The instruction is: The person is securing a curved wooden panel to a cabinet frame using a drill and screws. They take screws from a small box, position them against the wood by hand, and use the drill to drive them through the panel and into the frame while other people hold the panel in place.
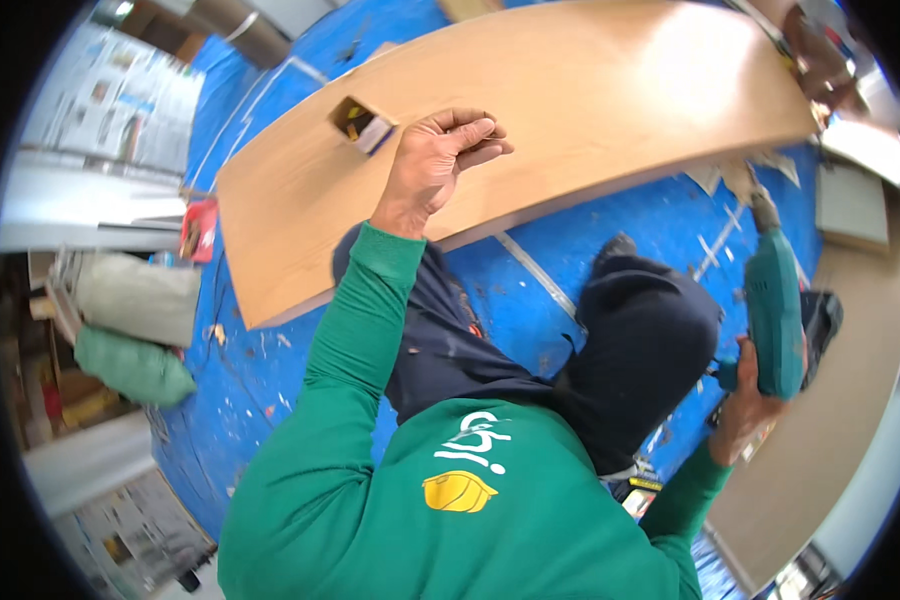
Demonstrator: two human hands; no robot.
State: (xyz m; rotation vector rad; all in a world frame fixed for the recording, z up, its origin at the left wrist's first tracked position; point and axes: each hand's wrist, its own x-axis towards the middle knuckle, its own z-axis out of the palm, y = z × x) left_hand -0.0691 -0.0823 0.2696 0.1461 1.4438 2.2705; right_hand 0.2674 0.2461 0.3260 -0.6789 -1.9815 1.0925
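My left hand (435, 165) is raised over a long wooden board (570, 120), thumb and fingers pinched together. Whatever may be between the fingertips is too small to make out. Beside that hand, a small open cardboard box (373, 134) stands on the board with something yellow inside. On the right, my right hand (755, 405) is wrapped round the handle of a teal power drill (774, 310). The drill's front end points away from me, past the board's right part, and does not touch the board.
A blue tarp (540, 265) with pale tape strips covers the floor under my knees. To the left lie a red container (199, 230) and rolled grey and green cloth bundles (135, 365). Another panel (820, 450) lies along the right, with a grey box (850, 207) beyond.
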